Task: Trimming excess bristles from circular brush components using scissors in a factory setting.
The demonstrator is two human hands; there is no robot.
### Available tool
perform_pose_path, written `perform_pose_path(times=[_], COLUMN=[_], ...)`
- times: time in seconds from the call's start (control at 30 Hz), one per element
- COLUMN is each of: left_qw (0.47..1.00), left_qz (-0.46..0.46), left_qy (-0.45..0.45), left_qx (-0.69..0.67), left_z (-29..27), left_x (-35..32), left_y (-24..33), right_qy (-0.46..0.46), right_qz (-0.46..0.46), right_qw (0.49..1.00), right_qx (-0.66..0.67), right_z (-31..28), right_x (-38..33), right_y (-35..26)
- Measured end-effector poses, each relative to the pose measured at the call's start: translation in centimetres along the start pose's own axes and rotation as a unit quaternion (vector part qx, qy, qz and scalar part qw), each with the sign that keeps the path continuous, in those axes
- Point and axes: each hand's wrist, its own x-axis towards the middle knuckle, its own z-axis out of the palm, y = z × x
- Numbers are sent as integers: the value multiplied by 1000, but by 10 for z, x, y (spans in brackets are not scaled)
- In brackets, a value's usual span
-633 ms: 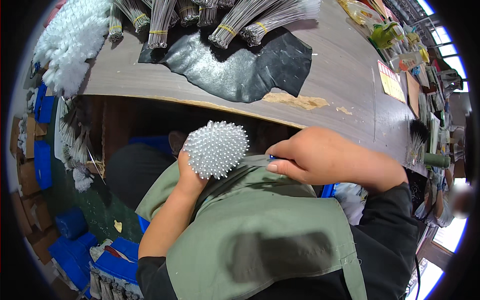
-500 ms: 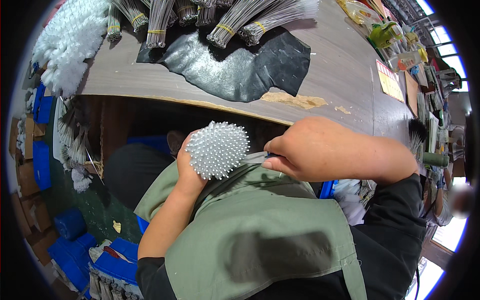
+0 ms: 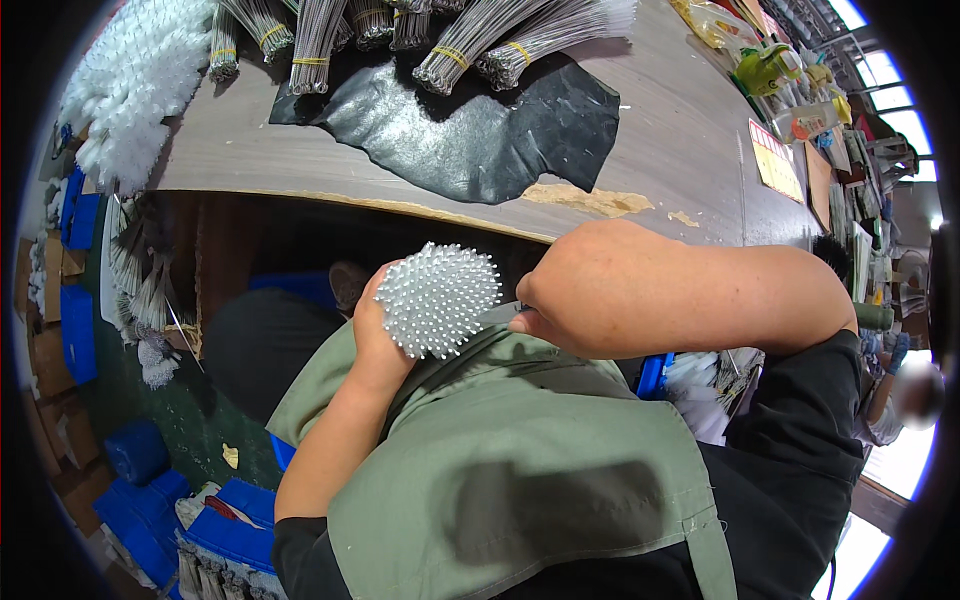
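Note:
In front of my apron a round bundle of thin rods with pale bead-like tips (image 3: 440, 300) faces up, its tips forming a dome. My left hand (image 3: 370, 335) is wrapped round its left side. My right hand (image 3: 565, 292) is closed on a thin, flat grey blade-like tool (image 3: 498, 316), pinched between thumb and fingers; its handle is mostly hidden in the hand. The tool's far end meets the bundle's right side, and whether it goes in or only touches cannot be seen. The lower part of the bundle is hidden.
A worktable (image 3: 690, 130) with a chipped front edge carries a black leather-like sheet (image 3: 450, 140) and several banded wire bundles (image 3: 470, 45). White bristly material (image 3: 130, 100) is piled at far left. A green bottle (image 3: 768, 70) stands right. Blue bins (image 3: 235, 530) sit lower left; another person (image 3: 885, 410) is at right.
My right hand has moved a little left and up, closer to the bundle, and less of the blade-like tool shows. My left hand and the bundle have barely shifted.

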Motion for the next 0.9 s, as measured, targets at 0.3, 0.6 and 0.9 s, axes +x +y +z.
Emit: perform_pose_path(times=[0.3,0.6,0.9], left_qw=[997,998,997], left_qz=[-38,-23,-32], left_qy=[-5,-28,-21], left_qx=[-70,-57,-69], left_z=[5,7,11], left_x=[0,-1,-3], left_y=[3,4,7], right_qy=[-3,5,51], right_qz=[7,14,-7], right_qw=[1000,1000,995], right_qx=[5,16,85], right_z=[-3,4,19], right_x=[-4,-3,-3], right_y=[-2,3,13])
